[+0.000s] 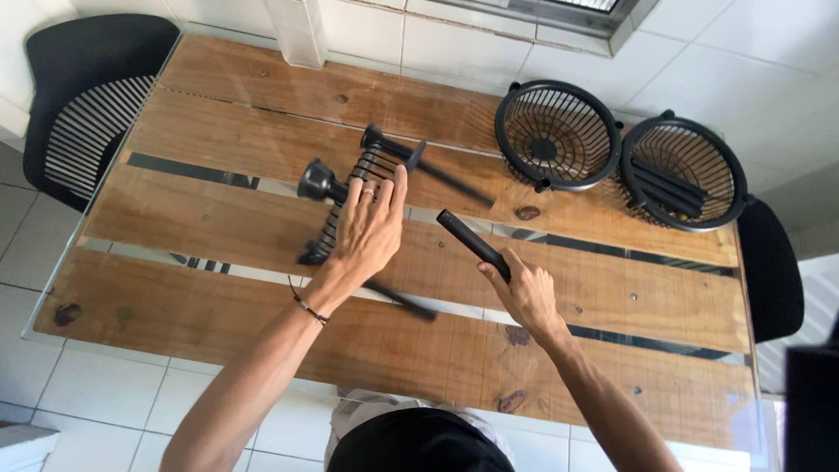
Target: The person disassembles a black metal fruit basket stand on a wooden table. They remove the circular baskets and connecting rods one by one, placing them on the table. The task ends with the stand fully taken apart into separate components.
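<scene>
Over a long wooden surface (262, 131) with dark strips showing between its planks, seen from the head camera, both bare hands work near the middle.

Left hand (367, 232): reaches toward 12 o'clock, palm down, fingers (398, 183) stretched and slightly apart, lying over a black ribbed rack part (350, 188). Cannot tell whether the fingers actually grip it or only rest on it. Ring on one finger; thin cord bracelet (306, 306) at the wrist.

Black ribbed rack part: lies on the surface under and just beyond the left hand, running roughly from 7 to 1 o'clock, with round knob-like ends at its far side. Thin black rod (450, 182) extends from it toward 3 o'clock; another thin black rod (402, 300) runs out from under the left wrist toward 4 o'clock.

Right hand (524, 293): fingers clamped around the near end of a short black tube (468, 238), which points up toward 10 o'clock, its free end near the left hand but apart from it.

At 1 o'clock from the hands: round black wire basket (558, 134), holding nothing visible. Just beside it at 3 o'clock, a second round black wire basket (683, 170) with several black tubes (669, 185) lying inside. Both baskets sit well apart from the hands.

Black chair (83, 96) at the surface's 9 o'clock end; another black chair (773, 271) at the 3 o'clock end. White tiled floor (96, 393) and wall around.
</scene>
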